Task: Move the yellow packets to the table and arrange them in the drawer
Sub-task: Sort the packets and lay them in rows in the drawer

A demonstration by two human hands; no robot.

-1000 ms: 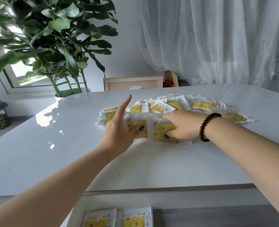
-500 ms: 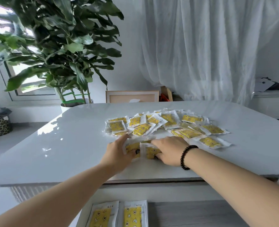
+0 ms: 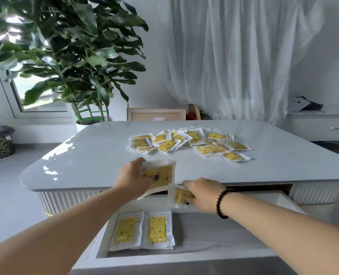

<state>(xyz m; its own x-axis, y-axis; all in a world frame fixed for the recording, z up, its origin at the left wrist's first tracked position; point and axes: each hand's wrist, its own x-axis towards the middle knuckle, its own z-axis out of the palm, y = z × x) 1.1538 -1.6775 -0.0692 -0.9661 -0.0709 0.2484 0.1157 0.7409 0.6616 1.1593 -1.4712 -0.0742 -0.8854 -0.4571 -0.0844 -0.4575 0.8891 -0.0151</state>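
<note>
1. Yellow packets (image 3: 192, 142) lie in a loose, overlapping heap on the far middle of the white tabletop (image 3: 85, 155), well apart from both hands.
2. Left hand (image 3: 133, 178) is at the near edge of the tabletop and grips one packet (image 3: 159, 175). Its thumb lies across the yellow face and its fingers (image 3: 138, 161) curl round the left edge. This packet is tilted, and its lower corner hangs past the tabletop edge.
3. Right hand (image 3: 203, 194) holds a second packet (image 3: 179, 196) just below the tabletop edge, above the open drawer (image 3: 214, 231). The thumb presses on the packet's face. The fingers appear to wrap over its top, though this packet is blurred and the grip is not fully clear.
4. The two held packets sit just beside each other. Whether they touch cannot be told.
5. Two more packets (image 3: 142, 230) lie flat, side by side and touching, in the left part of the drawer, below both hands.
6. A dark bead bracelet (image 3: 221, 204) is on the right wrist.
7. A leafy potted plant (image 3: 71, 52) stands beyond the tabletop on the left; a sheer white curtain (image 3: 234, 56) hangs behind.
</note>
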